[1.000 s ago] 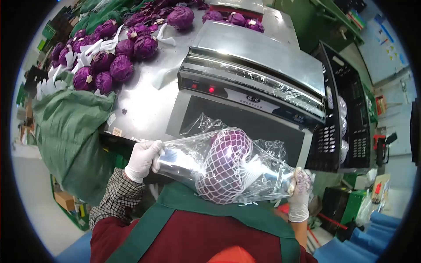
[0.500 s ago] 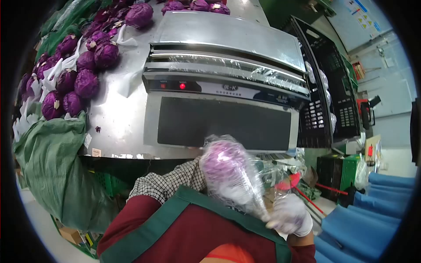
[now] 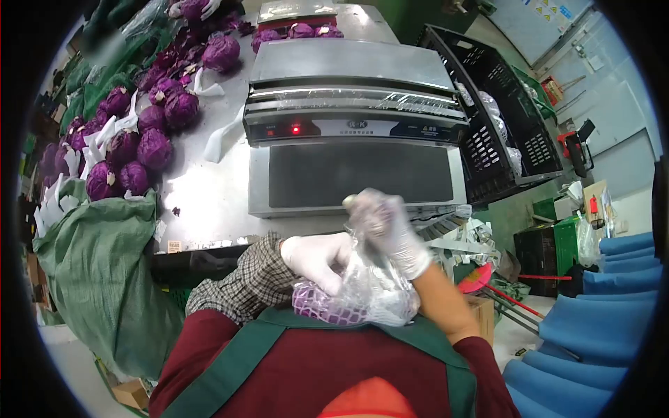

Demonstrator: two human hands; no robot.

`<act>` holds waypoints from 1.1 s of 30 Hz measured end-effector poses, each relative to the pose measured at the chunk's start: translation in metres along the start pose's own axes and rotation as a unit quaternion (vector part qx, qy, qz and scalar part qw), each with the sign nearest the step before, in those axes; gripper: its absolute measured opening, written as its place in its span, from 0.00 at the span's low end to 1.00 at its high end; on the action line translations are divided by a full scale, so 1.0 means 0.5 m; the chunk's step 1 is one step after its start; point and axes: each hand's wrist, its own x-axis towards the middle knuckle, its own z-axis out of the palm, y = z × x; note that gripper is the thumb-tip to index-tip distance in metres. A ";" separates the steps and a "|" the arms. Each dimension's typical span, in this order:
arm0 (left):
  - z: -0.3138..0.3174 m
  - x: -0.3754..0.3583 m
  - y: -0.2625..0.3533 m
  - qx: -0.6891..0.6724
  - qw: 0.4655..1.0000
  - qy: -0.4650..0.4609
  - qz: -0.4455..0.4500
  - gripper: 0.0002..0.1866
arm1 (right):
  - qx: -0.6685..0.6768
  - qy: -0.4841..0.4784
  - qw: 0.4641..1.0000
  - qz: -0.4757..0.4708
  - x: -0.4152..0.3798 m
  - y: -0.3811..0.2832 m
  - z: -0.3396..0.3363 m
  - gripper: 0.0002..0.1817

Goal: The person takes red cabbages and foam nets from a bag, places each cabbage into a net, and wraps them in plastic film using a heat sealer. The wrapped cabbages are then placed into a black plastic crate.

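A red cabbage (image 3: 313,304) in clear plastic film (image 3: 383,296) is close against my apron, below the front edge of the wrapping machine (image 3: 355,167). A white grid pattern shows over its purple side. My left hand (image 3: 317,259), in a white glove, rests over the cabbage with thumb and fingers curved around its top. My right hand (image 3: 389,226), gloved too, is raised above it in a closed grip on the gathered film, which stretches up from the cabbage. The fingers of my right hand are somewhat blurred.
Several loose red cabbages (image 3: 153,148) lie at the left of the metal table (image 3: 188,219), beside a green sack (image 3: 97,279). A black crate (image 3: 498,177) with wrapped items stands right of the machine. Another person's gloved hand (image 3: 208,8) is at the far left.
My right hand has moved up and left from the low right, pulling the film upward. The cabbage is lower and turned, and my left hand now shows on top of it.
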 end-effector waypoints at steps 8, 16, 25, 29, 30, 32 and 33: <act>0.069 0.017 -0.003 0.238 0.794 0.537 0.159 0.11 | 0.085 -0.391 0.897 0.189 -0.054 0.135 -0.003 0.05; -0.006 0.104 0.096 0.372 0.924 0.085 -0.005 0.48 | 0.223 -0.360 0.886 0.190 -0.013 0.076 -0.163 0.14; -0.114 0.255 -0.002 -0.238 0.894 0.372 0.080 0.26 | 0.151 -0.091 0.978 0.108 -0.103 -0.028 -0.425 0.52; -0.158 0.391 0.142 -0.162 0.906 0.368 0.133 0.37 | 0.257 0.008 0.961 0.099 0.023 -0.065 -0.605 0.46; -0.170 0.416 0.169 -0.104 0.908 0.354 0.195 0.39 | 0.284 0.086 0.942 0.155 0.054 -0.080 -0.675 0.42; -0.172 0.413 0.218 0.106 0.860 0.418 0.272 0.38 | 0.275 0.064 0.958 0.044 0.140 -0.120 -0.799 0.32; -0.180 0.393 0.222 0.117 0.837 0.464 0.267 0.35 | 0.090 0.128 0.988 -0.013 0.189 -0.043 -0.920 0.30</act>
